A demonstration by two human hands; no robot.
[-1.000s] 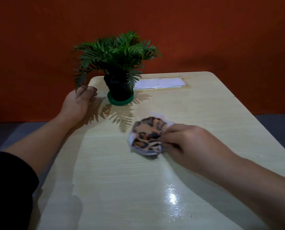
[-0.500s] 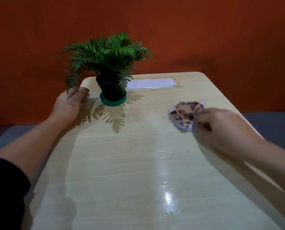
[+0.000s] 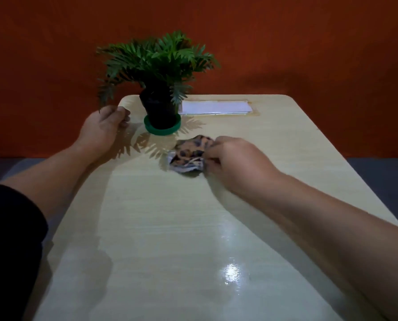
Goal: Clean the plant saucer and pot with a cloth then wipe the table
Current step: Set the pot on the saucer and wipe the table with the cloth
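Note:
A leafy green plant stands in a black pot (image 3: 158,110) on a green saucer (image 3: 162,129) at the far left of the pale wooden table (image 3: 161,228). My right hand (image 3: 234,163) presses a bunched orange-and-black patterned cloth (image 3: 188,155) onto the table just in front of the saucer and to its right. My left hand (image 3: 103,129) rests on the table's left edge beside the pot, fingers curled, with nothing in it.
A white sheet under clear plastic (image 3: 215,107) lies flat at the far edge, right of the pot. An orange wall rises behind the table. The plant's leaves hang over the far-left corner and my left hand.
My right hand swept the cloth from the middle out to the right side, then back left toward the saucer. My left hand stayed by the pot.

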